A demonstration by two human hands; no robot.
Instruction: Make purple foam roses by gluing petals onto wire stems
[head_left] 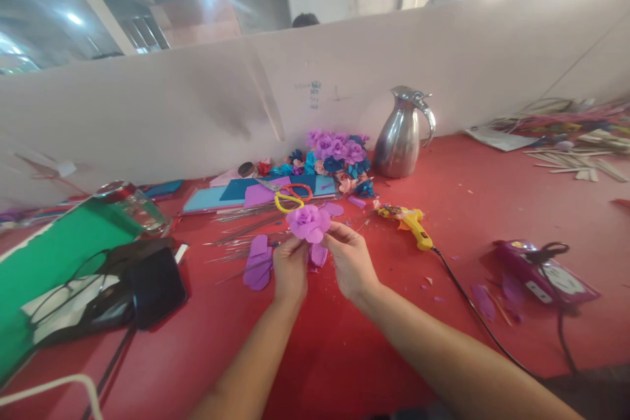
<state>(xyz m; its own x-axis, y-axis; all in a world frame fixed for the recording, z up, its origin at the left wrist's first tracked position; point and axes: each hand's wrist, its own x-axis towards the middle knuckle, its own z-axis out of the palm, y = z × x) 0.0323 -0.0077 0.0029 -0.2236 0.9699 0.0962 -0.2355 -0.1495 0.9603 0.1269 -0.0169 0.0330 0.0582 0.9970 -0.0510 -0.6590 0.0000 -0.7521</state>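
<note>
A purple paper flower (308, 222) with layered petals is held up between my two hands over the red table. My left hand (290, 269) is closed beneath it, fingers pinched at its underside. My right hand (352, 259) grips the flower's right lower edge with thumb and fingers. Loose purple paper petals (258, 264) lie left of my left hand, and more purple paper (317, 254) shows between the hands. Behind the flower are scissors (289, 200) with yellow and red handles. Thin wires (241, 236) are spread to the left.
A yellow glue gun (411, 223) with a black cord lies to the right, near a purple power strip (544, 272). At the back stand a steel jug (401, 134) and finished paper flowers (339, 147). A phone (158, 289), glasses (69, 285) and a glass jar (138, 207) are left.
</note>
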